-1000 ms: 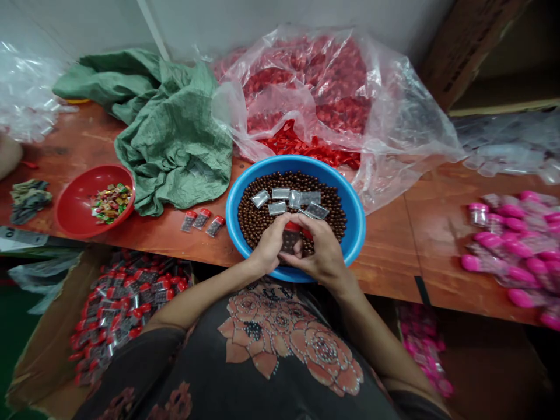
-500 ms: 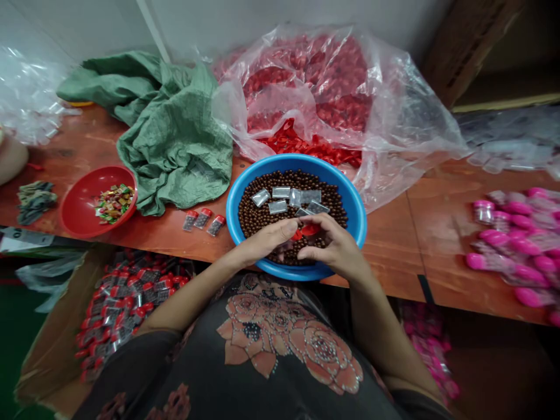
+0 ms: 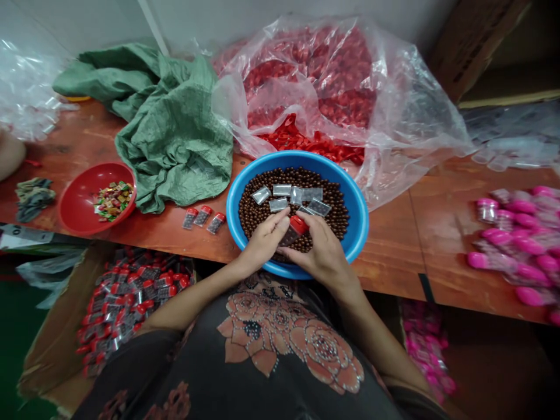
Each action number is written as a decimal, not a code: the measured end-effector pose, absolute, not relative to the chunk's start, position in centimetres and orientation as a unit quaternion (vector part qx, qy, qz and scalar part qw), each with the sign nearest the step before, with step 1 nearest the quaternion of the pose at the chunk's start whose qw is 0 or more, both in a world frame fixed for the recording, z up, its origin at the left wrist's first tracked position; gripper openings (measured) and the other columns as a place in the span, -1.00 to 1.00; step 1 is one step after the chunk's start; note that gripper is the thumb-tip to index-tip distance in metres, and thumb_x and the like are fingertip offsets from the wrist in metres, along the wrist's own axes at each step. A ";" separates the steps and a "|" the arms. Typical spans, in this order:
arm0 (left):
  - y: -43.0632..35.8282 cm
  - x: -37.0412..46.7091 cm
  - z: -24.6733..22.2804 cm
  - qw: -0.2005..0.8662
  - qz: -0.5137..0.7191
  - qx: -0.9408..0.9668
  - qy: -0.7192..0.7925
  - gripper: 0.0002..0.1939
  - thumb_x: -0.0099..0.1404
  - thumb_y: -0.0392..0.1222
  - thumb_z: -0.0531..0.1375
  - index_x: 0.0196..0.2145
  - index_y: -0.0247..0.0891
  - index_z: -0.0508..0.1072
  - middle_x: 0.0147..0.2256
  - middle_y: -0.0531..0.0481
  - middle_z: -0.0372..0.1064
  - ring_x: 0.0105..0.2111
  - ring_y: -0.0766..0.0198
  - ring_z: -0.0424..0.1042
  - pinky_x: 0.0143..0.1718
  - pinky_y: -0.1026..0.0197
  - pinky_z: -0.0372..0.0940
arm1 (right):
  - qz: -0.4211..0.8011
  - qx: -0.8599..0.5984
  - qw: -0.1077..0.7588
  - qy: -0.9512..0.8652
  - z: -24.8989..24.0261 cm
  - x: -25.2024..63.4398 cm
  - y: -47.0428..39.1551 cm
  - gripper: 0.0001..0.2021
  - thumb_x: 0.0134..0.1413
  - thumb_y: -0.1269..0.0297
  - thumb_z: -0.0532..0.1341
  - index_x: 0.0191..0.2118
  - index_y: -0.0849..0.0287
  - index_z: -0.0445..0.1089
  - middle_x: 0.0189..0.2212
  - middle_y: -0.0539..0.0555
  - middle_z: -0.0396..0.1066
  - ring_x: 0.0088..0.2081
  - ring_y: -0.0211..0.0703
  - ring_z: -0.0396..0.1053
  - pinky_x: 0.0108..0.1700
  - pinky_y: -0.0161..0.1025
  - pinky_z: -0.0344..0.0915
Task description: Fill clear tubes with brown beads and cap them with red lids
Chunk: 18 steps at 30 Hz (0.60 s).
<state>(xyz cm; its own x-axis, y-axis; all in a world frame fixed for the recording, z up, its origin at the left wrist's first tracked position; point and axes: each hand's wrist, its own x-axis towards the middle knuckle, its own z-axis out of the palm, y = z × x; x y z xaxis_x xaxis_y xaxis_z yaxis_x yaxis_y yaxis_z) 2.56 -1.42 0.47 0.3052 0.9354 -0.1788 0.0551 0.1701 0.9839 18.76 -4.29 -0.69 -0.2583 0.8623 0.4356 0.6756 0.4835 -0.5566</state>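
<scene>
Over the near side of a blue basin (image 3: pixel 363 219), both of my hands are closed around one small clear container (image 3: pixel 289 235) with a red cap (image 3: pixel 299 225) on its upper end. Dark contents show through its wall. My left hand (image 3: pixel 265 240) grips it from the left, and my right hand (image 3: pixel 321 248) holds the right side, with fingers at the cap. Brown round beads (image 3: pixel 254 217) fill the basin. Several clear flat containers (image 3: pixel 282 190) lie on top of the beads, beyond my fingers.
Left of the basin lie three filled red-capped containers (image 3: pixel 202 216), a red bowl (image 3: pixel 72 204) of wrapped sweets and a green sack (image 3: pixel 175 134). Behind stands a plastic bag (image 3: pixel 394 116) of red caps. Pink-capped containers (image 3: pixel 525 239) lie right. Below is a carton (image 3: pixel 48 350) of filled red-capped containers.
My hands have drawn together and slightly left. The red cap, earlier seen as red pieces between my fingers, now sits on the container, which has come into view.
</scene>
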 end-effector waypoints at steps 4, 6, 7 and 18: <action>-0.4 2.5 0.4 0.729 0.307 0.434 0.431 -0.33 0.36 0.30 -0.01 0.10 -0.29 0.44 -0.26 -0.16 0.54 -0.27 0.16 0.52 -0.18 0.11 0.41 | 0.164 -0.474 0.366 -0.784 -0.5 18.4 -4.3 -0.20 -0.01 0.01 0.37 0.29 0.08 0.05 0.04 0.24 0.36 0.05 0.12 0.39 0.05 0.14 0.40; -0.3 2.9 0.3 0.764 0.287 0.403 0.414 -0.30 0.34 0.34 -0.01 0.12 -0.29 0.42 -0.48 -0.06 0.45 -0.54 0.28 0.42 -0.46 0.21 0.34 | 0.151 -0.471 0.343 -0.799 -0.5 18.2 -4.4 -0.18 -0.03 -0.04 0.37 0.29 0.11 0.05 0.05 0.26 0.36 0.05 0.16 0.37 0.04 0.16 0.38; -0.4 3.2 0.3 0.767 0.290 0.396 0.414 -0.31 0.33 0.33 0.01 0.12 -0.28 0.42 -0.54 -0.01 0.40 -0.61 0.32 0.35 -0.54 0.25 0.27 | 0.137 -0.475 0.326 -0.806 -0.5 18.2 -4.4 -0.17 -0.03 -0.06 0.36 0.28 0.14 0.05 0.05 0.28 0.35 0.06 0.18 0.36 0.03 0.16 0.37; -1.9 3.7 0.5 0.695 0.336 0.432 0.466 -0.43 0.38 0.08 -0.02 0.26 -0.16 0.26 -0.58 0.09 0.31 -0.68 0.37 0.21 -0.59 0.25 0.20 | -0.029 -0.454 0.266 -0.850 -0.4 18.5 -3.7 -0.46 0.07 -0.20 0.17 -0.03 0.15 0.34 -0.18 0.24 0.46 -0.14 0.15 0.35 -0.14 0.04 0.22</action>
<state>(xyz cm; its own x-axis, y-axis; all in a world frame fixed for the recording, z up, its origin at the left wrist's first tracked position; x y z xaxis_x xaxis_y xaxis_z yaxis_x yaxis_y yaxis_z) 3.69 -1.89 0.45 0.3400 0.8699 -0.3573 -0.0661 0.4010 0.9137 18.49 -3.69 -0.41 -0.4458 0.7567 0.4782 0.7875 0.5855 -0.1925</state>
